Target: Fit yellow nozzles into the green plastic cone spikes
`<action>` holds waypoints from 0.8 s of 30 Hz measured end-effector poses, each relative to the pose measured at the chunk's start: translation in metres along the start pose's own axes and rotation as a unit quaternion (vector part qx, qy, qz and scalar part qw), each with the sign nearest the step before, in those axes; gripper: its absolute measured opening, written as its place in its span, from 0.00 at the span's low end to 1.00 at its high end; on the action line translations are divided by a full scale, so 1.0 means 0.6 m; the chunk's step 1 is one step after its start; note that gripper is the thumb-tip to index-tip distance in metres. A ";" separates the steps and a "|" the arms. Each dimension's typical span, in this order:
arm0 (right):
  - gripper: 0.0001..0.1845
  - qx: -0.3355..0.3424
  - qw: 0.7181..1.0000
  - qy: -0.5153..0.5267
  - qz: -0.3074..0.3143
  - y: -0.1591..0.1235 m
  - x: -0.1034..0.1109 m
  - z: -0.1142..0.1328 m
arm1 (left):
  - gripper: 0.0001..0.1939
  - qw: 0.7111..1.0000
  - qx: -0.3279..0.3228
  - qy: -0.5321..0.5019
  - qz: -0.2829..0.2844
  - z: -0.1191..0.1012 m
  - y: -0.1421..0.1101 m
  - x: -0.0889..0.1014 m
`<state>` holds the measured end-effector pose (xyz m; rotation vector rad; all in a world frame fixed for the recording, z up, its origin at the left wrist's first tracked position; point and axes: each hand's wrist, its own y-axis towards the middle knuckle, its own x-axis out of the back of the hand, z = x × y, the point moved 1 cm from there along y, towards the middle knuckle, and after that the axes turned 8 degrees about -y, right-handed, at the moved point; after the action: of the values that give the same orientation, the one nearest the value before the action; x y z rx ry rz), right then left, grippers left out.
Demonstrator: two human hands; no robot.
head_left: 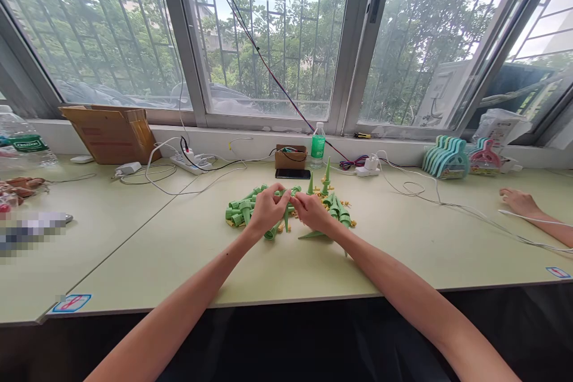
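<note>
My left hand (268, 210) is closed in a pinch around the top of a green plastic watering spike (286, 221), whose pointed end hangs down. My right hand (314, 213) meets it, fingers closed at the spike's top; whatever small piece they pinch is hidden. Left of the hands lies a heap of green capped tubes (245, 210), partly covered by my left hand. More green spikes (340, 215) lie beside my right hand, and a green spike (326, 179) stands upright behind it. Small yellow pieces (280, 228) are scattered among them.
Behind the heap are a black phone (292, 173), a small cardboard box (290, 158) and a green-labelled bottle (318, 146). A power strip (192, 162) and cables lie along the window side. Small hangers (447, 158) stand right, near another person's hand (521, 200). A large carton (110, 134) sits left.
</note>
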<state>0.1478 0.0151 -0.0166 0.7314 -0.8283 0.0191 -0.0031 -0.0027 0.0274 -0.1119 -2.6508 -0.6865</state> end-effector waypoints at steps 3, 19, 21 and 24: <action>0.22 0.000 1.000 -0.005 -0.005 0.000 0.000 -0.001 | 0.13 1.000 0.002 0.003 0.000 0.001 0.000 0.000; 0.22 -0.001 1.000 0.007 0.000 0.000 0.001 0.003 | 0.13 1.000 0.002 -0.001 0.003 0.001 0.000 0.000; 0.22 -0.002 1.000 0.007 0.001 -0.001 0.001 0.003 | 0.13 1.000 0.001 -0.003 0.003 0.001 0.000 0.000; 0.22 -0.003 1.000 0.002 0.000 -0.001 0.001 0.002 | 0.14 1.000 -0.001 -0.002 0.003 0.001 0.000 0.000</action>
<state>0.1474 0.0139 -0.0159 0.7255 -0.8239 0.0193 -0.0032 -0.0025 0.0267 -0.1208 -2.6530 -0.6869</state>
